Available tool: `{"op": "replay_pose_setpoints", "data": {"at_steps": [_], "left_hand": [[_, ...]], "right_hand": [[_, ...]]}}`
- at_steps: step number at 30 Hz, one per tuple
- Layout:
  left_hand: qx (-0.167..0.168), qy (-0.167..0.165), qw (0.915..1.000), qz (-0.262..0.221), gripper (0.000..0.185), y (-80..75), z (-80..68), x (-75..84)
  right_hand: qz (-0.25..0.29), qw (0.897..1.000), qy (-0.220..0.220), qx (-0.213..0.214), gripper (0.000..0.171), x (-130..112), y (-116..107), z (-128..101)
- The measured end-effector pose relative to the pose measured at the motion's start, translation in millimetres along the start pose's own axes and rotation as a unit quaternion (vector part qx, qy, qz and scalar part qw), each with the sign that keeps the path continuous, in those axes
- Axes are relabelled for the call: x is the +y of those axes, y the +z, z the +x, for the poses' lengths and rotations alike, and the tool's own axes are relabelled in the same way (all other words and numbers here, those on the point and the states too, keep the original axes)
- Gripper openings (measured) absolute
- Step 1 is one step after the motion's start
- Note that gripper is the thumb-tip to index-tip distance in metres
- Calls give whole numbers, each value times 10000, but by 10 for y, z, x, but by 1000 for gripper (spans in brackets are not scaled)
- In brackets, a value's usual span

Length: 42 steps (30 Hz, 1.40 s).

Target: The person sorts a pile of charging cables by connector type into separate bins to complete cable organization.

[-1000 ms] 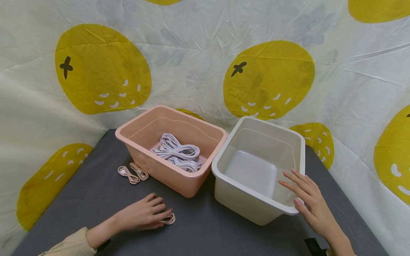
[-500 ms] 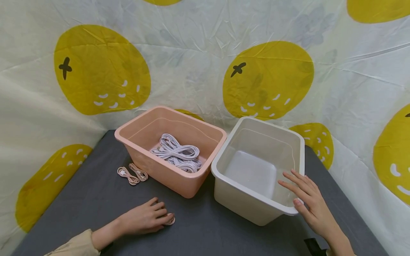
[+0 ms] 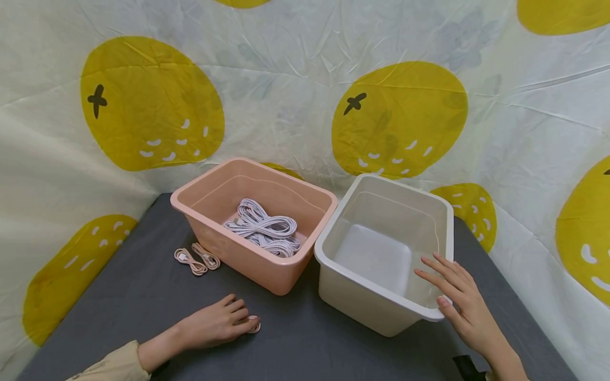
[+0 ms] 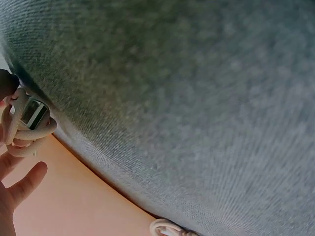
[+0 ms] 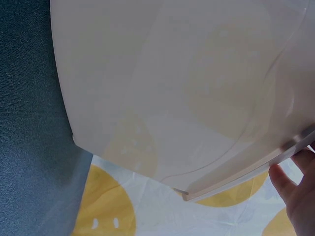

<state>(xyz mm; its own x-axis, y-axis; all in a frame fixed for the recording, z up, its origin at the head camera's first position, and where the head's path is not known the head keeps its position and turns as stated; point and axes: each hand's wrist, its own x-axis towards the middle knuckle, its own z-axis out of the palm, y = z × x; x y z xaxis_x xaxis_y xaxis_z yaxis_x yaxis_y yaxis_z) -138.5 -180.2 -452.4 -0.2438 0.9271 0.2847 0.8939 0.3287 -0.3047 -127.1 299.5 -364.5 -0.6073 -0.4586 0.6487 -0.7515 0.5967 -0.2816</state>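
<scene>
Left hand (image 3: 216, 324) is down flat-ish on the grey table cloth (image 3: 119, 296), fingers curled over a small coiled pink cable (image 3: 254, 327); the left wrist view shows that coil (image 4: 24, 129) pinched against my fingers with its metal plug visible, so I call it gripped, but not lifted clear of the cloth as far as I can tell. Right hand (image 3: 459, 304) lies with straight, spread fingers on the near right rim of the white bin (image 3: 381, 182), holding nothing, just steadying it; the right wrist view shows only the bin's underside and rim (image 5: 162, 98) and a bit of my fingers (image 5: 300, 189). Hands are well apart, one at each side. Progress, judged from how things lie: pink bin (image 3: 209, 180) already holds a heap of white cables (image 3: 264, 230), white bin shows nothing inside. Loose pink coils (image 3: 197, 258) lie on the cloth just beside the pink bin's left wall, two of them, untouched. So sorting looks partly done: whites are binned, the pink coil in my left hand is picked but not placed, and two more pinks are left on the table. Which bin the pink one goes to I can't read from this; the white one next to my right hand seems likely.
</scene>
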Motion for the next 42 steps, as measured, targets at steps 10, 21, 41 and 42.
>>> {"op": "replay_pose_setpoints", "data": {"at_steps": [10, 21, 41, 42], "left_hand": [[95, -34, 9998, 162, 37, -110, 51, -39], [148, 2, 9985, 528, 52, -323, 149, -127], [250, 268, 9939, 1041, 42, -779, 340, -248], [267, 273, 9935, 1069, 41, -800, 355, -249]], "right_hand": [[-23, 10000, 43, -11, 32, 3, 4, -9], [-20, 10000, 41, -9, 32, 3, 7, -12], [-4, 10000, -30, 39, 34, 3, 6, -2], [-2, 10000, -28, 39, 34, 2, 6, -3]]}}
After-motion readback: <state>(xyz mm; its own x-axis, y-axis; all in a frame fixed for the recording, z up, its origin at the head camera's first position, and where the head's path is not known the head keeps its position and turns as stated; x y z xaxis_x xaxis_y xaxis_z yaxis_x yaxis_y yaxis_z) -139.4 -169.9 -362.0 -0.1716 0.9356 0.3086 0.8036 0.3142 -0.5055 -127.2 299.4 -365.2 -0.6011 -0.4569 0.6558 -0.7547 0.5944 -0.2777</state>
